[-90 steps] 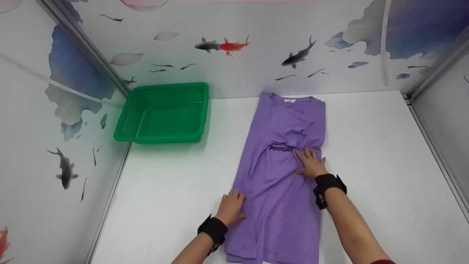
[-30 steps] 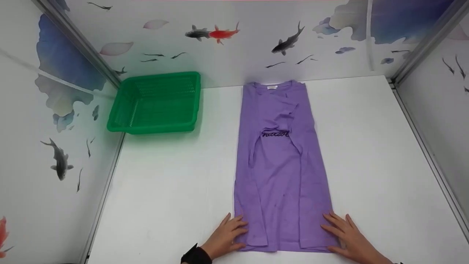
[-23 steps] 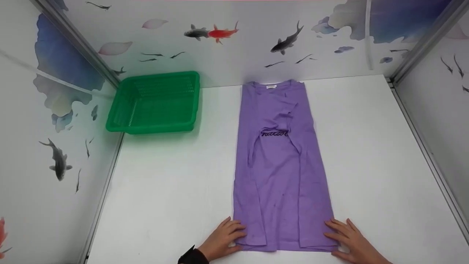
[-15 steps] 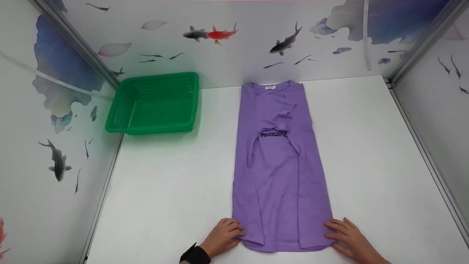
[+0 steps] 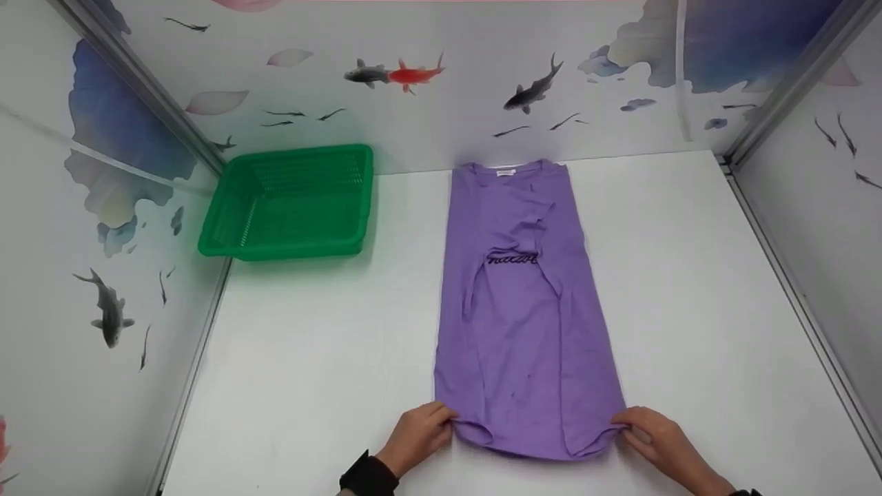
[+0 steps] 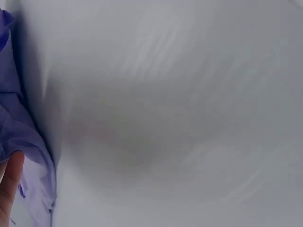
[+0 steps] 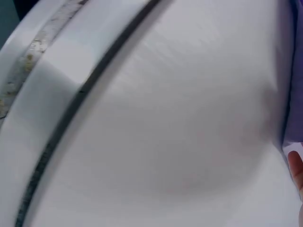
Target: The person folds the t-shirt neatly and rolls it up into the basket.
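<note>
A purple T-shirt [image 5: 520, 331] lies lengthwise on the white table, its sides folded inward over dark lettering and its collar with a white label at the far end. My left hand [image 5: 418, 434] pinches the near left corner of its hem, and my right hand [image 5: 661, 441] pinches the near right corner. Between them the hem is raised and curls upward. In the left wrist view a fingertip [image 6: 14, 172] meets the bunched cloth [image 6: 21, 127] at the left edge. The right wrist view has a fingertip [image 7: 296, 165] just below the purple fabric [image 7: 297, 94].
A green plastic basket [image 5: 296, 255] stands at the back left of the table [image 5: 324, 358]. Printed panels with fish and lotus shapes rise at the back [image 5: 427, 131] and both sides. A metal rail [image 5: 792, 275] runs along the right edge.
The right hand came down from the shirt's middle to its near corner, and the left slid nearer too. Both hands then gripped the hem corners and raised them slightly away from me.
</note>
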Available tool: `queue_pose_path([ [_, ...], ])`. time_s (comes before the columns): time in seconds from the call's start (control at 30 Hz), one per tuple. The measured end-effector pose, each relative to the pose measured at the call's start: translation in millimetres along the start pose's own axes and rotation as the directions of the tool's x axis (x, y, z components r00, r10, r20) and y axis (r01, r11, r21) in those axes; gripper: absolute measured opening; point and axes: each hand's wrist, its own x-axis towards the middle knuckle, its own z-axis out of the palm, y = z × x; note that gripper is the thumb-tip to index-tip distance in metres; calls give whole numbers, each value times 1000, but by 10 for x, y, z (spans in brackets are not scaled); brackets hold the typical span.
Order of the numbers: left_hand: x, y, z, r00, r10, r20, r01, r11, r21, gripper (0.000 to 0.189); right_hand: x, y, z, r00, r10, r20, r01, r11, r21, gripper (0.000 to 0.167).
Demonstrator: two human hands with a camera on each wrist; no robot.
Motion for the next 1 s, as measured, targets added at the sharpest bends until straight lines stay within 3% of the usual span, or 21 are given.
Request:
queue_pose_path([
  [0.1,125,-55,-33,998,-58,-17,58,998,6,26,150,3,-27,998,63,-13,-64,998,-25,42],
  [0.13,172,-82,-38,997,-72,-23,72,997,1,26,206,8,-30,996,86,-20,-86,996,-34,47],
  [0.33,480,-269,-49,987,-160,22,162,982,-102,19,491,136,-27,984,169,-47,-170,985,-9,36],
  [0.5,707,-412,-31,954,-273,125,288,950,-124,17,646,275,12,956,293,-23,-293,956,10,28],
  [0.57,772,-474,-9,936,-316,154,336,934,-124,17,699,335,35,926,377,2,-377,926,5,24],
  [0.63,819,-531,19,915,-364,171,388,912,-132,18,752,388,52,877,477,47,-478,878,3,18],
  [0.7,846,-575,46,890,-419,182,447,880,-160,17,804,426,62,813,573,105,-577,817,7,15],
  [0.8,875,-608,84,846,-490,208,529,819,-221,18,852,459,52,711,677,190,-693,720,30,27],
  [0.87,880,-616,103,824,-517,231,563,788,-247,25,863,466,43,663,711,233,-738,674,43,36],
  [0.9,881,-617,112,818,-523,240,573,780,-254,29,862,467,40,649,719,249,-749,661,44,40],
  [1.0,880,-623,145,822,-518,236,565,796,-217,30,848,477,39,650,713,262,-743,669,21,40],
])
